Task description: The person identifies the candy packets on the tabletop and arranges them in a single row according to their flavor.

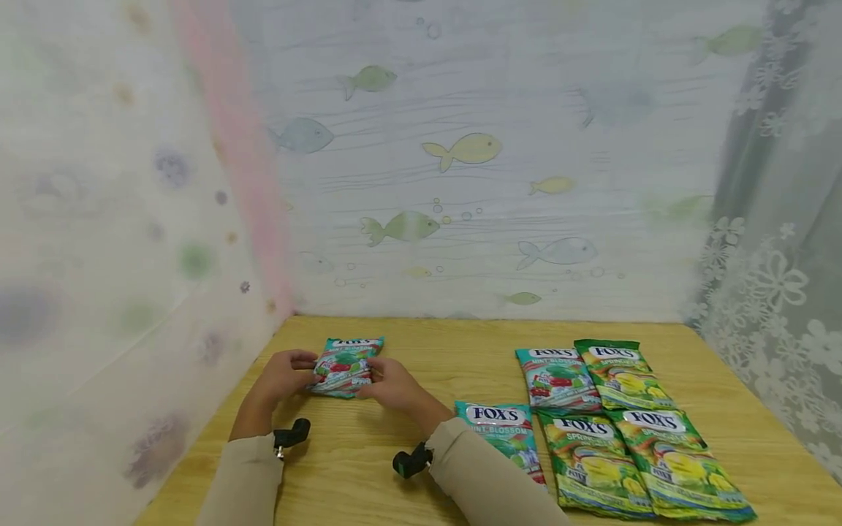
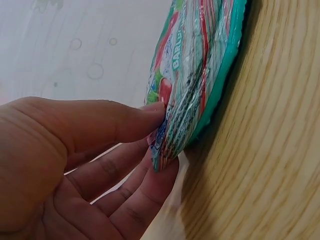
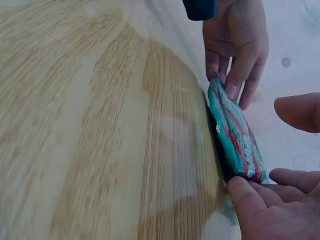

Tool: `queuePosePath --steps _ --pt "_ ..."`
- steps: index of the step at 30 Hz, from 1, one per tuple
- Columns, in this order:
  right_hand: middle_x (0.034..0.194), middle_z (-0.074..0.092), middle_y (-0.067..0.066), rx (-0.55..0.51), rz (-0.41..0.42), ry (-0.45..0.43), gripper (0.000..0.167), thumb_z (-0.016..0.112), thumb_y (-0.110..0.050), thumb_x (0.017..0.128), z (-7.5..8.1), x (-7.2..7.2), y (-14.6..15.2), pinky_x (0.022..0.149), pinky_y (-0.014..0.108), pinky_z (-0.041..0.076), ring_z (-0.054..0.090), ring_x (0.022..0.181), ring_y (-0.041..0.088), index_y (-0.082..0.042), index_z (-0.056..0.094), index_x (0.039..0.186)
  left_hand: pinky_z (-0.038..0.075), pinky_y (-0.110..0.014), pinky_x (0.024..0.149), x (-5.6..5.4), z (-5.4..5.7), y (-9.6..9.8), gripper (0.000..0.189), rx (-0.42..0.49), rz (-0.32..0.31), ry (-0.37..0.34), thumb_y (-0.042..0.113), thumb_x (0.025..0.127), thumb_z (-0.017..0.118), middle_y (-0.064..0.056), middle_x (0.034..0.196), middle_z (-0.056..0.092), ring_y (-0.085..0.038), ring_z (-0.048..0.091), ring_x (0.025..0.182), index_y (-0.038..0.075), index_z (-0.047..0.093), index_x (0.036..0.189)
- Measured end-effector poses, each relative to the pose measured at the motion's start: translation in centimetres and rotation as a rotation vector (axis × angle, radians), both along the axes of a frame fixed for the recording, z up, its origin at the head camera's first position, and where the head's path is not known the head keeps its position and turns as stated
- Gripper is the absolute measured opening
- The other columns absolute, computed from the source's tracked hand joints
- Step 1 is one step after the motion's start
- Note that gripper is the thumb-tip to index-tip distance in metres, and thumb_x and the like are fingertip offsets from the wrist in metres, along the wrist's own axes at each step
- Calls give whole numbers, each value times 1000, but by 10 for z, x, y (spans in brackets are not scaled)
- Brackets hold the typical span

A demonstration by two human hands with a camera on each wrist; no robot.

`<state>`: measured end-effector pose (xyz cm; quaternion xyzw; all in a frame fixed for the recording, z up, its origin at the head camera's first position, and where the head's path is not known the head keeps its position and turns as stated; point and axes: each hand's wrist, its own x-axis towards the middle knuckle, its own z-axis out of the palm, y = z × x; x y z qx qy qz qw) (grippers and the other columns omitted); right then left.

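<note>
A teal candy bag (image 1: 345, 365), printed FOX'S Mint Blossom, lies face up near the far left of the table. My left hand (image 1: 281, 378) pinches its left edge, thumb on the printed face and fingers under the rim, as the left wrist view shows the bag (image 2: 192, 75) close up. At the opposite side is my right hand (image 1: 397, 386). In the right wrist view, fingertips of the right hand (image 3: 280, 207) touch the bag's near corner from below, while the thumb (image 3: 300, 112) stands apart from the bag.
To the right, two more teal bags lie face up, one farther back (image 1: 559, 380) and one nearer (image 1: 503, 424), partly behind my right sleeve. Beside them are three green-yellow FOX'S bags (image 1: 625, 376). The wooden table (image 1: 434, 358) meets a fish-patterned wall (image 1: 460, 277) behind.
</note>
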<state>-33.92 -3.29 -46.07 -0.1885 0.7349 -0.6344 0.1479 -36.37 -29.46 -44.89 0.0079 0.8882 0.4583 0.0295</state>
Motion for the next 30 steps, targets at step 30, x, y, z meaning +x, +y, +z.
queuePosePath --steps 30 --pt "165 37 14 16 37 -52 83 71 -15 96 -8 0 -21 118 49 41 38 152 30 -1 25 163 61 -43 87 0 -2 -18 50 6 101 -44 16 96 72 -32 135 61 -38 67 113 -10 60 137"
